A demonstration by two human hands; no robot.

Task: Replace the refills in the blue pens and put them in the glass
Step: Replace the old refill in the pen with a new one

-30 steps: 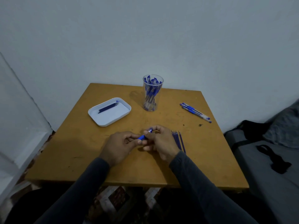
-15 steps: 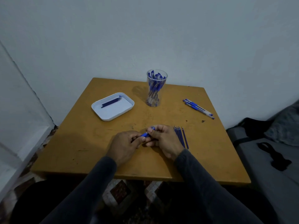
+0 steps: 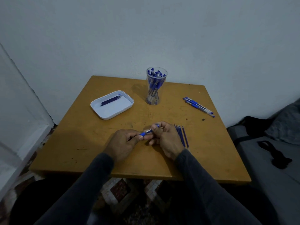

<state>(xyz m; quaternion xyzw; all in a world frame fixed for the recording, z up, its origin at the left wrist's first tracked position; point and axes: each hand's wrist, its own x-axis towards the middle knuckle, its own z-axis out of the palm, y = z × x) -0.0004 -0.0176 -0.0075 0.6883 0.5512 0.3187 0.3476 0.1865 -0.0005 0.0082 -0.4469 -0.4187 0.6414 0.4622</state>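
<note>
A blue pen (image 3: 146, 132) lies between both hands over the middle of the wooden table (image 3: 81, 143). My left hand (image 3: 125, 142) pinches its blue grip end, and my right hand (image 3: 165, 137) grips the other end, fingers curled round it. Several loose blue refills (image 3: 181, 135) lie just right of my right hand. The clear glass (image 3: 156, 88) at the back holds several blue pens. Three more blue pens (image 3: 198, 106) lie at the back right.
A white tray (image 3: 125, 108) at the back left holds a few dark refills (image 3: 110, 101). A white wall runs behind the table. A grey seat with a black strap (image 3: 274, 155) stands to the right.
Both hands stay on the pen in much the same place; the fingers have shifted slightly on it. The camera has tilted, so the table sits lower in view.
</note>
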